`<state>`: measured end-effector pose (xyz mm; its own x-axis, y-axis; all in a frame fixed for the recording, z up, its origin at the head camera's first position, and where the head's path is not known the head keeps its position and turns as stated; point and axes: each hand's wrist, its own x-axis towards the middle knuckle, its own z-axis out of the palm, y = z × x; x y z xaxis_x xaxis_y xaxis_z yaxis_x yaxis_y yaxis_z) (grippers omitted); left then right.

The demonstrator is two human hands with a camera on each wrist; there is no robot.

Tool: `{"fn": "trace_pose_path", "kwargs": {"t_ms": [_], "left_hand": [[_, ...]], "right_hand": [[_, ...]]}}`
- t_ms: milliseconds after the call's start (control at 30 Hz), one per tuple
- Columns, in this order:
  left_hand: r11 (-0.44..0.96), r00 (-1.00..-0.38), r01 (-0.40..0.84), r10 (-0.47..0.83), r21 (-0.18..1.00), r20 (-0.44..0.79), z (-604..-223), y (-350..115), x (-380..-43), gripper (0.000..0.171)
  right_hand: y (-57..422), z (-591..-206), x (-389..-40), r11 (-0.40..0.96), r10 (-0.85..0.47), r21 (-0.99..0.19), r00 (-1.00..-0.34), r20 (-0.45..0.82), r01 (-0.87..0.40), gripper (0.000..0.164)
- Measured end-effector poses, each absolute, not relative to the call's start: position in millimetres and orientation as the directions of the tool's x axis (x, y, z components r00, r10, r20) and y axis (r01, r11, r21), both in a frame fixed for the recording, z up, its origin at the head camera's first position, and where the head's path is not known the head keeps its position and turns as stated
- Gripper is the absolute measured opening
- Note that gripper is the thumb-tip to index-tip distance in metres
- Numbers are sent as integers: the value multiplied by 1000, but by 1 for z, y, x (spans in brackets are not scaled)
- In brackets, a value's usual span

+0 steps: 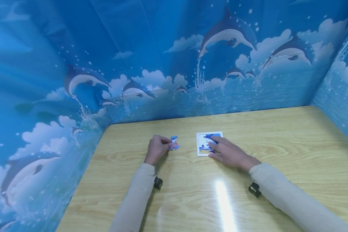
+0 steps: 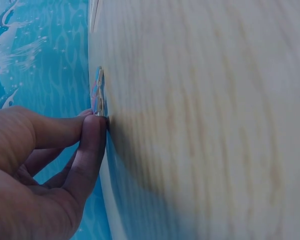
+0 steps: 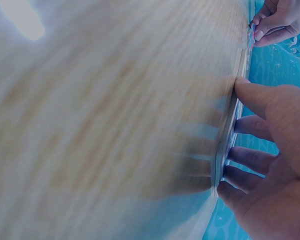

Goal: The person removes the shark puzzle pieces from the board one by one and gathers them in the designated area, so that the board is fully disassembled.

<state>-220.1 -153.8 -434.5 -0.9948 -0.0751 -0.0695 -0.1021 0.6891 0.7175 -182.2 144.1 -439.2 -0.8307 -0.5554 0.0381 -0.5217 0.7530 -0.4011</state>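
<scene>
My left hand (image 1: 157,148) pinches the left edge of a small colourful jigsaw section (image 1: 174,143) between thumb and fingertips. The section has blue, white and red-orange parts with knobbed edges, and in the left wrist view (image 2: 98,92) it appears nearly edge-on, close to the table. To its right lies a white-framed puzzle board (image 1: 202,132), with blue and yellow picture pieces in it and white areas showing. The spread fingers of my right hand (image 1: 230,152) rest on the board's right part and hide some of it. In the right wrist view the fingertips (image 3: 242,82) touch along the board's edge.
The wooden table (image 1: 278,138) carries both the section and the board. Blue dolphin-printed sheeting (image 1: 162,64) stands along its back and sides. A bright reflection lies on the table's near part. Black bands (image 1: 158,183) sit at both wrists.
</scene>
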Motion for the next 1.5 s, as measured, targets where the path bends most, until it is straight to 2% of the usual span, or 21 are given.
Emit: {"fn": "trace_pose_path", "kwargs": {"t_ms": [533, 767, 1100, 1367, 1500], "left_hand": [[686, -995, -101, -67, 721, -75, -433, -152, -221, 10], [681, -999, -3, 25, 732, -28, -424, -141, -217, 13], [741, -989, 27, 118, 671, -91, -418, -101, -211, 14], [749, -961, 172, 270, 640, -58, -422, -76, -209, 17], [742, -949, 198, 309, 640, -66, -427, -70, -210, 22]], "right_hand": [[144, -440, -182, 751, -548, -412, -835, 47, -516, 56], [144, -441, -182, 751, -539, -420, -841, 58, -510, 56], [145, -440, -179, 761, -519, -424, -853, 58, -492, 55], [152, -439, -176, 762, -508, -436, -859, 54, -478, 53], [154, -439, -175, 761, -509, -440, -859, 49, -476, 50]]}}
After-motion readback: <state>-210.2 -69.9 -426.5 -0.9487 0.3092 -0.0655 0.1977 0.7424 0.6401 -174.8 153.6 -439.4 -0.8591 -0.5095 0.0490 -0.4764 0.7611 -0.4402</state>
